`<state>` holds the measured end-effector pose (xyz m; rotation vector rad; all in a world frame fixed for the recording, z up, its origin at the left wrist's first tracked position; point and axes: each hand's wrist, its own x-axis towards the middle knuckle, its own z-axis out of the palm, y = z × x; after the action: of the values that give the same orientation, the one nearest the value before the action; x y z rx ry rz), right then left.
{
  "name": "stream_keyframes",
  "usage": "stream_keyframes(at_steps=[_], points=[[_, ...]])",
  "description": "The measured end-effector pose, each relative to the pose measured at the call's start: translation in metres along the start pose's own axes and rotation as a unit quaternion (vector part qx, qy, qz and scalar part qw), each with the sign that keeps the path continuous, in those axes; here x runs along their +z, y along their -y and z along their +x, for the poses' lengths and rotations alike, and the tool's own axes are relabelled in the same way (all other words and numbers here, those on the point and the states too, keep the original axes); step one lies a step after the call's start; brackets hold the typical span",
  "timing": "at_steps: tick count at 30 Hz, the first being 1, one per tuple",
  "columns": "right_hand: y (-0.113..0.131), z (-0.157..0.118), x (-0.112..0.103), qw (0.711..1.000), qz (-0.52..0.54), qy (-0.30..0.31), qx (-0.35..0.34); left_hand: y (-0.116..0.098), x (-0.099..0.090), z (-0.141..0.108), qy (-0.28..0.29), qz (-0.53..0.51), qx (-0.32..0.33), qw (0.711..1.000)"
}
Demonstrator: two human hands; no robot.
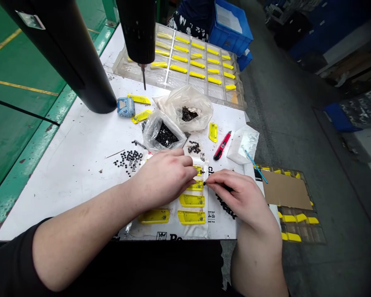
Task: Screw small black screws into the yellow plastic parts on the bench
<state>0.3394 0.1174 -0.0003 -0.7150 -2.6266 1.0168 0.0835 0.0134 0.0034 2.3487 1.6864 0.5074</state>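
My right hand (243, 197) pinches a small black part (205, 183) between thumb and fingertips, at the right end of a yellow plastic piece (198, 186). From the left, my left hand (165, 176) reaches over the same piece, its fingers curled together; whatever lies between the fingertips is hidden. More yellow pieces (191, 201) lie in columns on a printed white sheet (173, 231), partly covered by my left hand and forearm. Loose black parts (225, 207) are heaped beneath my right hand.
Two clear bags (148, 134) of small dark parts stand beyond my hands. A red utility knife (222, 146) lies at right. A black screwdriver (139, 33) hangs over the table beside a thick black post (80, 62). Behind is a tray (244, 97) of yellow pieces.
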Motion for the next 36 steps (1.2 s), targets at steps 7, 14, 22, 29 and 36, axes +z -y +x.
stream_keyframes(at_steps=[7, 14, 22, 29, 36], points=[[0.000, 0.001, 0.000, 1.000, -0.008, 0.009, -0.011, -0.004, 0.000, 0.002, 0.042, -0.008, 0.015, 0.999], [0.001, 0.000, -0.002, 0.998, -0.049, 0.016, -0.023, -0.005, 0.002, 0.003, 0.054, 0.008, 0.021, 0.998], [0.002, 0.002, 0.001, 0.998, -0.057, 0.033, -0.016, -0.006, 0.010, 0.002, 0.029, 0.024, 0.032, 0.999], [0.001, 0.002, 0.002, 0.997, -0.067, 0.032, -0.013, -0.006, 0.009, 0.003, 0.048, 0.019, 0.021, 0.998], [0.002, 0.000, 0.000, 0.997, -0.063, 0.033, -0.009, -0.007, 0.006, 0.003, 0.061, 0.016, 0.017, 0.998]])
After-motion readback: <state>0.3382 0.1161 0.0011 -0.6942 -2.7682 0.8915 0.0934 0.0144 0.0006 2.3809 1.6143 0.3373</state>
